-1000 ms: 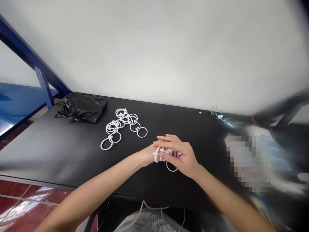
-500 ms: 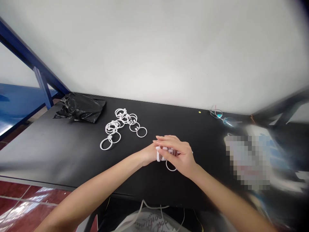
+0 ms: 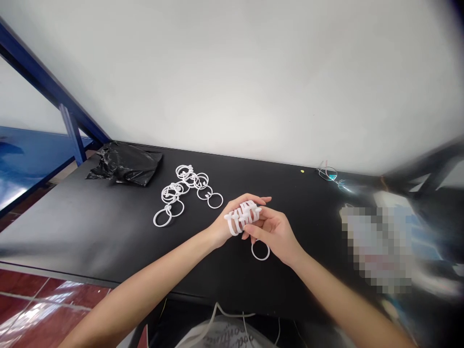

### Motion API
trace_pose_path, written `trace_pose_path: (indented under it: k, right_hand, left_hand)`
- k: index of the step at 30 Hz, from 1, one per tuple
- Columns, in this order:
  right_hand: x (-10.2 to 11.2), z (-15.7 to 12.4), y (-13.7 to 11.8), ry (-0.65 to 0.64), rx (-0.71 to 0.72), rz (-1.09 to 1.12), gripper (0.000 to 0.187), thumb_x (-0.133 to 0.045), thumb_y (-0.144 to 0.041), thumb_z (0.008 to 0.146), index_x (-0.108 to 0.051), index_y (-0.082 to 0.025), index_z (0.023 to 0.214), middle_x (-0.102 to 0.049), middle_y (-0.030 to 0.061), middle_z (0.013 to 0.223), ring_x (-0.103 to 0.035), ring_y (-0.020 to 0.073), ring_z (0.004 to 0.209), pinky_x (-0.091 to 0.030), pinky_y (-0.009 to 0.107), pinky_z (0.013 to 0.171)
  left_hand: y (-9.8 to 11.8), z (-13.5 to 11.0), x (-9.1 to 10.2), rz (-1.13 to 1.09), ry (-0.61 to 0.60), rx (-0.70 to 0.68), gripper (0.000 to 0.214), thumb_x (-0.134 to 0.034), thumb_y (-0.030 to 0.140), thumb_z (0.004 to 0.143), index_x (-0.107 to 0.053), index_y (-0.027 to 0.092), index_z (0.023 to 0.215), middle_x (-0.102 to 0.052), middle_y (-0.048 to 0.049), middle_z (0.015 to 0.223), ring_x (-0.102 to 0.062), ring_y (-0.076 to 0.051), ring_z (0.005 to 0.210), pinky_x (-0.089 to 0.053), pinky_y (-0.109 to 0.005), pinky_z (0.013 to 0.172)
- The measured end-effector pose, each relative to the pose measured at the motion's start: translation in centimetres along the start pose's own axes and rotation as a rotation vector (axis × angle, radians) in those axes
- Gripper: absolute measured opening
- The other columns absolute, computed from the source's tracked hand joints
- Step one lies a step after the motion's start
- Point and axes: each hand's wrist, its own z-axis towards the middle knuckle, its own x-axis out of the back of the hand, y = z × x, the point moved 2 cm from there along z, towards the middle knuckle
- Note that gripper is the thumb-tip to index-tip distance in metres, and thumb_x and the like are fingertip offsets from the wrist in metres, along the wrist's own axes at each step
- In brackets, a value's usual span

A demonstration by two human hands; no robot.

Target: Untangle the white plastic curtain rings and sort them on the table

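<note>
My left hand (image 3: 224, 224) points right above the black table, with several white plastic rings (image 3: 237, 222) looped side by side around it. They have knobbed ends and look like shower curtain rings; the knobs form a row on the side facing me. One fingertip of this hand sticks out past them, while its other fingers are mostly hidden. My right hand (image 3: 277, 234) comes in from the right, its fingers bent and pinching the rings nearest the left fingertips. A single white ring (image 3: 260, 250) shows just below the right fingers; whether it touches them I cannot tell.
More white rings (image 3: 205, 193) lie in a loose chain on the black table (image 3: 119, 227), left of my hands. A crumpled black plastic bag (image 3: 126, 164) is at the back left. Glasses (image 3: 328, 174) lie at the back right, near a partly pixelated packet (image 3: 416, 227).
My right hand has drawn back from covering my left hand and now pinches at the ring row. The left hand has turned, bringing the rings and knobs into view.
</note>
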Motion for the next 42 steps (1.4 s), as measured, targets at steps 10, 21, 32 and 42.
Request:
trace_pose_path:
  k: [10, 21, 32, 42]
  right_hand:
    - [0.3, -0.1, 0.3, -0.011, -0.086, 0.005, 0.023, -0.079, -0.037, 0.075, -0.072, -0.014, 0.076, -0.069, 0.0021, 0.061, -0.066, 0.0141, 0.053, -0.054, 0.025, 0.051]
    - [0.1, -0.2, 0.7, 0.028, -0.087, 0.023, 0.028, -0.076, -0.04, 0.078, -0.07, -0.014, 0.068, -0.068, 0.0016, 0.057, -0.065, 0.0127, 0.049, -0.054, 0.023, 0.052]
    - [1.9, 0.0, -0.2, -0.049, -0.056, -0.186, 0.034, -0.063, -0.042, 0.089, -0.06, -0.015, 0.067, -0.05, -0.0044, 0.053, -0.039, 0.0039, 0.042, -0.03, 0.019, 0.04]
    - [1.7, -0.2, -0.2, -0.003, -0.006, -0.192, 0.03, -0.063, -0.04, 0.09, -0.06, -0.016, 0.071, -0.047, -0.0055, 0.052, -0.041, 0.0052, 0.043, -0.032, 0.02, 0.042]
  left_hand:
    - [-0.5, 0.1, -0.3, 0.117, -0.085, 0.004, 0.052, -0.076, 0.038, 0.075, -0.06, 0.016, 0.119, -0.069, -0.0075, 0.087, -0.056, -0.009, 0.047, -0.046, -0.022, 0.046]
    - [-0.5, -0.2, 1.2, 0.614, -0.174, -0.167, 0.045, -0.059, 0.028, 0.088, -0.051, 0.016, 0.131, -0.063, 0.0024, 0.061, -0.062, -0.014, 0.06, -0.048, -0.023, 0.061]
    - [1.7, -0.2, 1.5, 1.011, -0.173, -0.156, 0.023, -0.05, 0.013, 0.087, -0.059, 0.014, 0.108, -0.068, -0.0005, 0.078, -0.058, -0.01, 0.062, -0.043, -0.019, 0.059]
    - [2.4, -0.2, 1.7, 0.955, -0.217, -0.187, 0.023, -0.05, 0.018, 0.09, -0.063, 0.014, 0.109, -0.067, 0.0004, 0.079, -0.055, -0.009, 0.065, -0.043, -0.019, 0.062]
